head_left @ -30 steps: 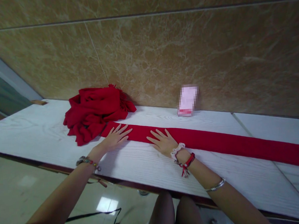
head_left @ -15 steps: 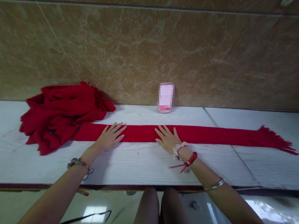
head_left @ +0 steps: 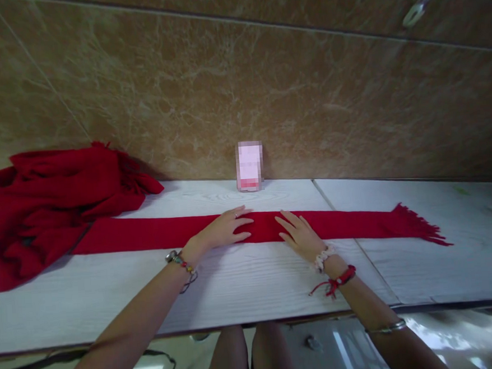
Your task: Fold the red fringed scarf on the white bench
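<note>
A red scarf (head_left: 148,233), folded into a long narrow strip, lies flat across the white wood-grain table, its fringed end to the right. My left hand (head_left: 226,229) rests on the middle of the strip, fingers spread and pointing right. Just right of it, my right hand (head_left: 300,236) touches the strip with its fingers apart, pointing up and left. Neither hand grips the cloth. At the left, a loose heap of red fringed cloth (head_left: 56,192) meets the strip's left end; whether they are separate pieces I cannot tell.
A pink-and-white blurred object (head_left: 250,166) stands against the brown marble-patterned wall (head_left: 206,97). The white table (head_left: 244,286) has a seam right of my hands, and its front edge runs close to my knees. A pale fitting (head_left: 419,5) is on the wall at upper right.
My left hand has slid right along the scarf and my right hand a little right too, so they are closer together. The view has turned, shifting the cloth heap leftward.
</note>
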`<state>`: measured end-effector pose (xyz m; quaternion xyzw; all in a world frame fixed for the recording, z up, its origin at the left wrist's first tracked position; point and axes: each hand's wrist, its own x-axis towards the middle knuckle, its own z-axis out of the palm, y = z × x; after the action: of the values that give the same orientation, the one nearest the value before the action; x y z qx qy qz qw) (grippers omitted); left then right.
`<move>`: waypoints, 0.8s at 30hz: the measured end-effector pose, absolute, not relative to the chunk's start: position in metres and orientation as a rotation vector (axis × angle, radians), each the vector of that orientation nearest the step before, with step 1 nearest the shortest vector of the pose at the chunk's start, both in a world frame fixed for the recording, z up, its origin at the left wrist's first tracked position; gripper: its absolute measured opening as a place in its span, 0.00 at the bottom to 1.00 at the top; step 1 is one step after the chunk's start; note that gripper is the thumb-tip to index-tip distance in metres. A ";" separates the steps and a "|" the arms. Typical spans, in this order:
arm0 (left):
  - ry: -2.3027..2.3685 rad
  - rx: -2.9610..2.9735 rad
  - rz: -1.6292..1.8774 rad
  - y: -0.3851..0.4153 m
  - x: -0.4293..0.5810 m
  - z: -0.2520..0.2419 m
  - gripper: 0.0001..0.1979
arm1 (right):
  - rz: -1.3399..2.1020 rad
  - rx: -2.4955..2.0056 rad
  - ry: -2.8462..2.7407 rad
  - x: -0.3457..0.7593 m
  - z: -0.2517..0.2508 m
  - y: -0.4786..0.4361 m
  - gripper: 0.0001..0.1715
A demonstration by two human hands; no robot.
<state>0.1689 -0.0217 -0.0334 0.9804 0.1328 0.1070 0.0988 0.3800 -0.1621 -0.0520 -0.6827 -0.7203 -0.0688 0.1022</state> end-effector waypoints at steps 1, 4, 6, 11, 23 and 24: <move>0.348 2.899 0.324 -0.024 0.175 -0.034 0.19 | -0.208 -1.925 -2.181 0.381 -0.052 -0.161 0.21; 0.328 2.900 0.352 -0.026 0.180 -0.035 0.21 | -0.233 -1.737 -2.277 0.388 -0.055 -0.158 0.17; 0.318 2.914 0.352 -0.027 0.177 -0.034 0.23 | -0.290 -1.653 -2.292 0.393 -0.057 -0.157 0.16; 0.273 2.936 0.336 -0.028 0.171 -0.030 0.22 | -0.434 -1.506 -2.313 0.397 -0.059 -0.159 0.14; 0.170 3.005 0.457 -0.034 0.169 -0.024 0.15 | -0.502 -1.634 -2.271 0.398 -0.052 -0.172 0.21; 0.169 3.017 0.439 -0.034 0.168 -0.024 0.16 | -0.499 -1.656 -2.255 0.399 -0.052 -0.172 0.22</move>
<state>0.1681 -0.0341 -0.0238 0.9871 0.0554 0.1436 0.0440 0.3985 -0.1720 -0.0521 -0.5762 -0.7846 -0.1736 0.1492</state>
